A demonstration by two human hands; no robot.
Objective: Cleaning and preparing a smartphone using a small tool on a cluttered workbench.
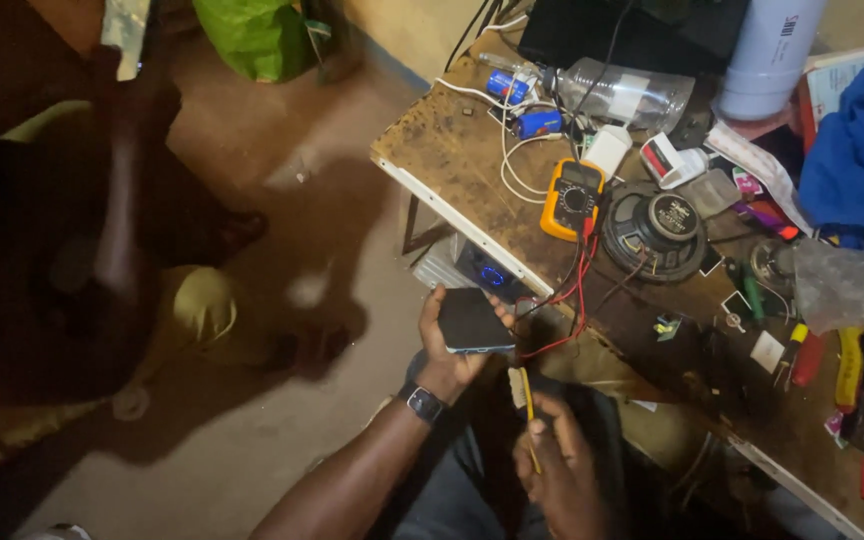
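My left hand [449, 352] grips a dark smartphone [472, 320], screen side up, just in front of the workbench edge. A black watch [423, 404] sits on that wrist. My right hand [559, 468] is lower, over my lap, closed on a thin yellow-handled tool [527, 415] that points up toward the phone. The tool's tip is just below the phone and I cannot tell whether it touches it. Red and black test leads [574, 300] hang off the bench beside the phone.
The worn wooden workbench [452, 150] carries a yellow multimeter [572, 198], a round black speaker [655, 232], a clear plastic bottle [624, 95], white cables, a blue cloth [860, 150] and screwdrivers [812, 355]. Another person [82, 230] sits at left on the bare floor. A green bag [255, 35] lies at the back.
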